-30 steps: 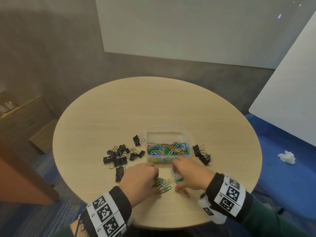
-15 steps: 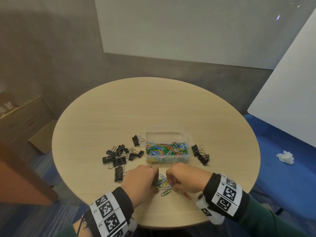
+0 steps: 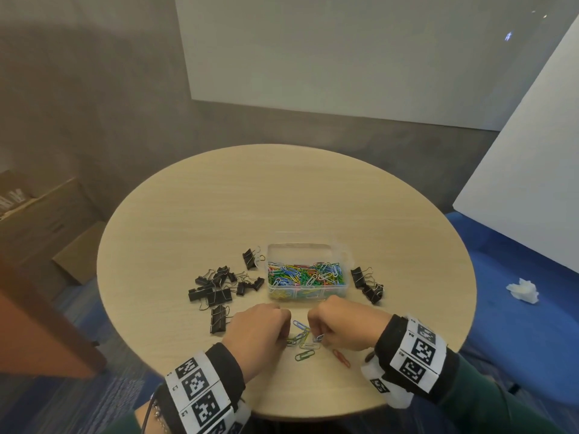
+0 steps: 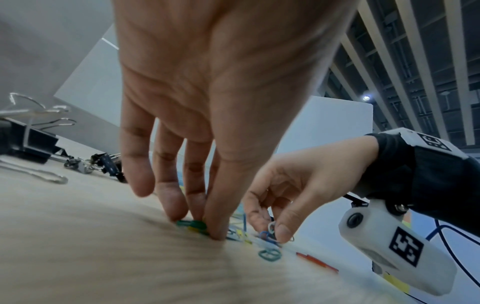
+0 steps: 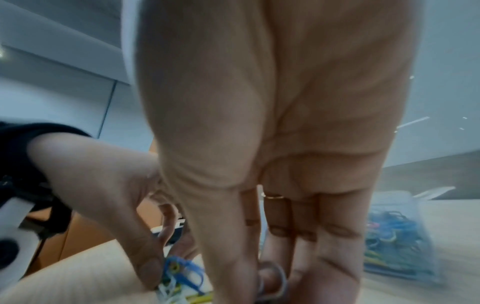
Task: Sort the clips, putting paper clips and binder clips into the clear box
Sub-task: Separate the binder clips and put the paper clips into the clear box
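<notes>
In the lower middle of the head view both hands meet over a small heap of coloured paper clips (image 3: 302,339) lying on the round wooden surface (image 3: 219,198). The left hand (image 3: 260,332) has its fingers curled down onto the heap; the left wrist view shows its thumb and fingertips (image 4: 217,230) pinching green and yellow clips against the wood, so its grip is grasping paper clips. The right hand (image 3: 340,327) is curled too, and its thumb and forefinger pinch a pale clip together with a blue one just above the heap — a grip grasping paper clips as well. A green paper clip (image 3: 304,356) and a red paper clip (image 3: 341,358) lie loose below the heap, toward the bottom of the frame. Just above the hands stands the clear box (image 3: 308,249), open at the top and already holding a thick layer of mixed-colour paper clips. Black binder clips lie outside the box on the surface: a scattered cluster (image 3: 219,286) to the left of the box, one (image 3: 249,259) close to the box's upper left corner, and a small group (image 3: 366,285) to its right.
</notes>
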